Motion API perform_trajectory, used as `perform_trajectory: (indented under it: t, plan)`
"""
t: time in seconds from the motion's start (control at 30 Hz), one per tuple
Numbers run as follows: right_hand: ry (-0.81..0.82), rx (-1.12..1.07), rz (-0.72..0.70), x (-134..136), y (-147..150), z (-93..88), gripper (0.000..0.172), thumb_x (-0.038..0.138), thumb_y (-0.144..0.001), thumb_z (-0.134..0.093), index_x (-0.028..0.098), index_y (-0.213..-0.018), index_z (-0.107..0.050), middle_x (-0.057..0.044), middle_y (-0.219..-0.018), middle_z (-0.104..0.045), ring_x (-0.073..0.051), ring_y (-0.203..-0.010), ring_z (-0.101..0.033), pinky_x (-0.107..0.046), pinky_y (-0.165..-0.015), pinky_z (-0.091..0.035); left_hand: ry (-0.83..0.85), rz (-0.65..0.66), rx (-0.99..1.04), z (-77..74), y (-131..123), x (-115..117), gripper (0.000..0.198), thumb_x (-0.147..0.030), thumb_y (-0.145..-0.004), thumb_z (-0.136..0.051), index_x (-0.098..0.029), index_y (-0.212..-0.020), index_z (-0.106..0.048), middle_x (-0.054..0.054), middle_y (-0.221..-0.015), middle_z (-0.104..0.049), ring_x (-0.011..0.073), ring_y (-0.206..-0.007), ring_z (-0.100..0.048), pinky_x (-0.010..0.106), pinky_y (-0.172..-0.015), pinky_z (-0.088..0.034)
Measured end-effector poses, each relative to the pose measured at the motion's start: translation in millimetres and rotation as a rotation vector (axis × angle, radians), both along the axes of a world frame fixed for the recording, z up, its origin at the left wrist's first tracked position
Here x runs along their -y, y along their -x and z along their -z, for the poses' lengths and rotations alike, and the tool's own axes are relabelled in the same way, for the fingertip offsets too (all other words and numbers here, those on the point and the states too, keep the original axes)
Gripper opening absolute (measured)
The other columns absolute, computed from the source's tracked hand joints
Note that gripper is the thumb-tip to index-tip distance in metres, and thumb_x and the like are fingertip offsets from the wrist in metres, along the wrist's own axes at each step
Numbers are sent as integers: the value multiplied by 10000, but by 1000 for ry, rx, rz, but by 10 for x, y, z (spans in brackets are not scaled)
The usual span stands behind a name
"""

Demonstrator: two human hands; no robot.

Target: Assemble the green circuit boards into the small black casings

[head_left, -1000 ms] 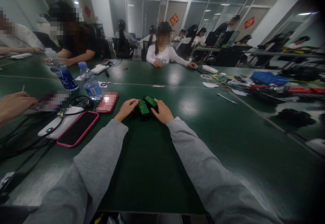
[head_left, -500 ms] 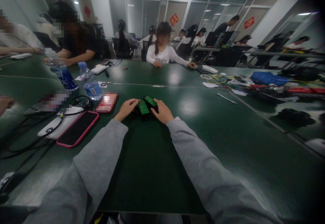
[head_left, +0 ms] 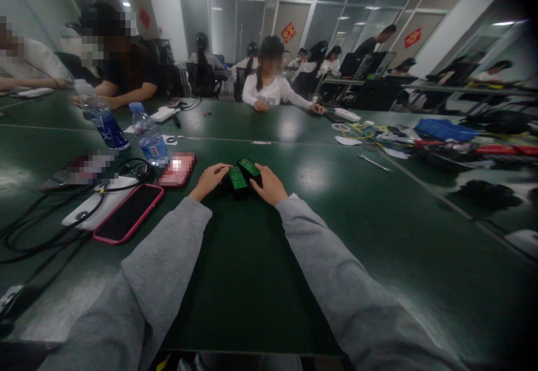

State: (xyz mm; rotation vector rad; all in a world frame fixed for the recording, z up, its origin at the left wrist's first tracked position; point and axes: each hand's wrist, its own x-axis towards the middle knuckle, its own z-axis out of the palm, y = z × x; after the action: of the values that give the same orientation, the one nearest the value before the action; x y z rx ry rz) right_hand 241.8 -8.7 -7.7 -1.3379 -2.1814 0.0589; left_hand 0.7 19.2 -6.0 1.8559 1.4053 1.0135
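Observation:
Two black boxes, each with a green circuit board on its upper face, rest side by side at an angle on the dark green table (head_left: 252,281). My left hand (head_left: 210,181) is closed on the left circuit-board box (head_left: 238,179), its fingertips at the box's far left edge. Around the right side of the right circuit-board box (head_left: 250,167) my right hand (head_left: 269,184) is wrapped, thumb on the near side. The lower sides of both boxes are dark and hard to make out.
Left of my hands lie a red phone (head_left: 177,170), a pink-cased phone (head_left: 129,214) and a white power bank (head_left: 84,219) with black cables. Two water bottles (head_left: 152,144) stand behind them. A wrench (head_left: 375,163) and a cable heap (head_left: 378,131) lie right. A person (head_left: 271,88) sits opposite.

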Motion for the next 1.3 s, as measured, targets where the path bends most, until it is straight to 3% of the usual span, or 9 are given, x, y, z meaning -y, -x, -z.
perform_trajectory:
  t: [0.6,1.03,1.3]
  plan:
    - [-4,-3,-6,-1,-2,3,538,367,-933,-492,131,-1403,-379,-173,-1293,-520,-288,-1205,-521,-476,-1001,-470,-2,28,-3,45,19,-39,388,-445,-904,-477,-236,-1153,-688,60,-1059,-713,135,-671,-597,254,-602,-450]
    - [-3,12,-1,7,7,-13,544,366,-935,-488,107,-1401,-383,-177,-1284,-524,-298,-1172,-539,-467,-996,-476,8,9,-3,36,14,-39,381,-435,-904,-486,-224,-1144,-696,59,-951,-722,134,-639,-586,257,-603,-454]
    - [7,9,6,11,2,-15,549,366,-932,-495,114,-1406,-381,-176,-1293,-519,-298,-1182,-534,-474,-984,-481,11,8,-1,27,9,-26,382,-428,-910,-483,-218,-1154,-690,68,-1000,-718,136,-656,-590,257,-605,-449]
